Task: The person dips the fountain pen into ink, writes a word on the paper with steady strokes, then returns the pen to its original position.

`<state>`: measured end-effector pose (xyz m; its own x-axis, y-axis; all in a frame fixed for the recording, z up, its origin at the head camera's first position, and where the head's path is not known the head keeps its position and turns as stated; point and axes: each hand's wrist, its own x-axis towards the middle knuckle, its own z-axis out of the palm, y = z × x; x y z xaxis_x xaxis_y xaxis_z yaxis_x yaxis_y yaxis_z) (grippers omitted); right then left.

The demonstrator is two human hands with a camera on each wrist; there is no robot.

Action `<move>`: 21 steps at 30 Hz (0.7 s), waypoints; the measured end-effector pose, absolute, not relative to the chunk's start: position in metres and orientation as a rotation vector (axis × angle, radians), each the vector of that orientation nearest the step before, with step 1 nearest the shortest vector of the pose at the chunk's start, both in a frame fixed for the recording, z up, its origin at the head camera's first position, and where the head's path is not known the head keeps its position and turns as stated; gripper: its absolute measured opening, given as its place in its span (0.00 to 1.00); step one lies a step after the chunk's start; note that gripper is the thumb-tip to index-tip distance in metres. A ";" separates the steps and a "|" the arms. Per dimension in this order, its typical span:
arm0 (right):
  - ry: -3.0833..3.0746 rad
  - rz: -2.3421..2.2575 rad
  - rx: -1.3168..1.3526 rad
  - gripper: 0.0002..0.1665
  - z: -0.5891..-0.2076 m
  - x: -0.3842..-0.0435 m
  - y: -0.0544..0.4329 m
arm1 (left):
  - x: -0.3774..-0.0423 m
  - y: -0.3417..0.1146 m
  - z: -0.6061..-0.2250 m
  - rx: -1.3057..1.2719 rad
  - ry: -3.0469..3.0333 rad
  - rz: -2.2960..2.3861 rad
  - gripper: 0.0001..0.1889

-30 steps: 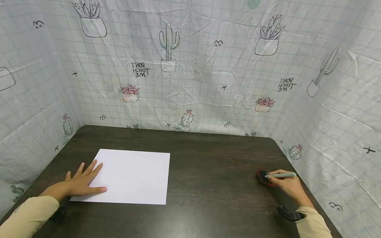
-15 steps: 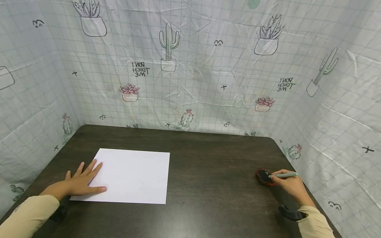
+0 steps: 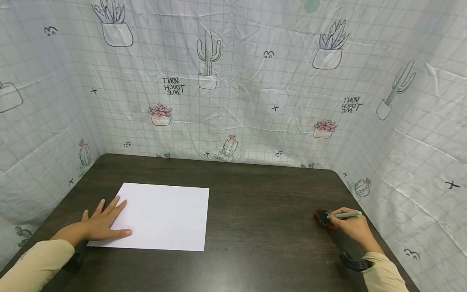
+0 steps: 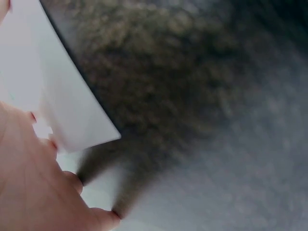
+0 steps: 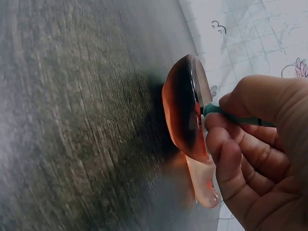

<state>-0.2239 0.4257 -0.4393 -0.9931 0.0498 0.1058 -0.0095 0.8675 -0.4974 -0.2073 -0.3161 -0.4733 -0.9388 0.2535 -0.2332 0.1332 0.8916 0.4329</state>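
Observation:
My left hand rests with spread fingers on the left edge of a white sheet of paper, which lies flat on the table. In the left wrist view a corner of the paper shows beside the fingers. At the right, my right hand pinches a slim pale green pen-like stick, possibly a brush. Its tip meets a small dark, red-rimmed dish. From the right wrist, that dish looks translucent orange with dark contents and a clear tab; the stick's tip is at its rim.
The dark wooden table spreads between the paper and the dish. Grid-patterned curtains with printed cacti enclose its back and sides. A dark wrist strap sits below my right hand.
The stick's tip shifted slightly right over the dish, then back left. My left hand and the paper have stayed in place; the whole view moved a little.

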 end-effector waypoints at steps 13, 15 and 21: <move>-2.915 0.832 -0.036 0.12 -0.441 -0.223 0.428 | -0.204 -0.312 -0.464 0.275 2.765 0.610 0.55; -2.901 0.809 -0.029 0.11 -0.442 -0.224 0.427 | -0.206 -0.315 -0.469 0.273 2.771 0.606 0.56; -2.870 0.734 -0.032 0.10 -0.443 -0.224 0.427 | -0.212 -0.323 -0.484 0.281 2.796 0.597 0.58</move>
<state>-0.2243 0.4265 -0.4431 -0.9838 0.0651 0.1668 -0.0230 0.8779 -0.4782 -0.2123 -0.3227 -0.4839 -0.9452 0.2425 -0.2186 0.1320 0.8963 0.4233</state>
